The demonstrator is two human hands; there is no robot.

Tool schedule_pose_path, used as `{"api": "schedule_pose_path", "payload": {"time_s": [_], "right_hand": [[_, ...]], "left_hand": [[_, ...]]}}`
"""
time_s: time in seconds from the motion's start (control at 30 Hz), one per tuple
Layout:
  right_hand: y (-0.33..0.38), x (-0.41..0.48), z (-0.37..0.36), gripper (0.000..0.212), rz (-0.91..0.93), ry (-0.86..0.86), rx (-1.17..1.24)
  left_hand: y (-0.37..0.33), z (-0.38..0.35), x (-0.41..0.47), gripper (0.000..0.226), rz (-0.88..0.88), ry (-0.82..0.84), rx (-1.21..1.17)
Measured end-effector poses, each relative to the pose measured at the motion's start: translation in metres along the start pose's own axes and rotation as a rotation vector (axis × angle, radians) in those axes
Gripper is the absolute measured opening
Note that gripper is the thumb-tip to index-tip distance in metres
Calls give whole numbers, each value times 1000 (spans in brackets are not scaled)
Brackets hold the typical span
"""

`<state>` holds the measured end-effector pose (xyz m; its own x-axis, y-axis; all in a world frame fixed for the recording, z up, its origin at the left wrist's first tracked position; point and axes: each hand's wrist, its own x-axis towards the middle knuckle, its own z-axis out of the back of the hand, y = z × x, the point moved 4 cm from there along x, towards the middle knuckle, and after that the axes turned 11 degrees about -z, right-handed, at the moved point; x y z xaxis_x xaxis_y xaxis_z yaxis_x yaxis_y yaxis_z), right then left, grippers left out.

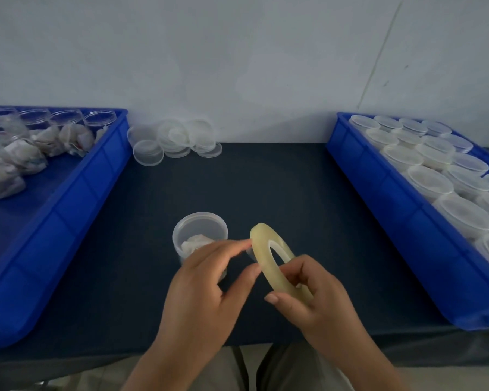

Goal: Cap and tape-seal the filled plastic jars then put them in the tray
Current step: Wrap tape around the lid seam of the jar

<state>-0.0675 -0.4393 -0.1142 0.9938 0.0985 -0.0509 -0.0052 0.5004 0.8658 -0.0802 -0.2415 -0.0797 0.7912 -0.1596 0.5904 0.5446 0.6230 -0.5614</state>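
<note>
Dark cloth covers our table (266, 187). Nearest, our right hand (322, 300) curls round the tape roll (261, 255) and our left hand (203, 280) pinches its rim, with the capped jar (199, 230) just behind. Farther off lie loose lids (175, 136), between the left tray (76, 198) and the right tray (393, 210) — then white wall (237, 52).

blue trays (76, 204), yellowish tape roll (268, 258)

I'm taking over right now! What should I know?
Left hand pinches the edge of the tape roll; right hand grips it.
One filled jar stands on the table, seemingly capped, untaped.
Left tray holds open filled jars; loose lids lie by the wall; right tray holds capped jars.
Left to do: tape this jar, tray it, then the rest.
</note>
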Motion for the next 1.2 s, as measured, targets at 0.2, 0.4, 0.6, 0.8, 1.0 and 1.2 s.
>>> {"api": "schedule_pose_path", "payload": {"time_s": [0.2,0.4,0.6,0.8,1.0,1.2], "right_hand": [[4,-10,-8,50,37,-44,2],[4,-14,-14,37,13,-72,93],[4,-17,-15,34,49,-97,108],[1,-17,-18,36,39,-97,91],[2,-18,-25,47,120,14,52],[2,-15,-27,33,170,160,-71]], "left_hand": [[-3,6,3,10,42,-80,2],[-6,2,1,11,107,-110,-105],[-1,-1,1,20,301,-77,-364],[-11,6,1,17,-20,-72,96],[-16,0,-5,23,-102,-42,-1],[-17,6,-10,19,-396,-124,111]]}}
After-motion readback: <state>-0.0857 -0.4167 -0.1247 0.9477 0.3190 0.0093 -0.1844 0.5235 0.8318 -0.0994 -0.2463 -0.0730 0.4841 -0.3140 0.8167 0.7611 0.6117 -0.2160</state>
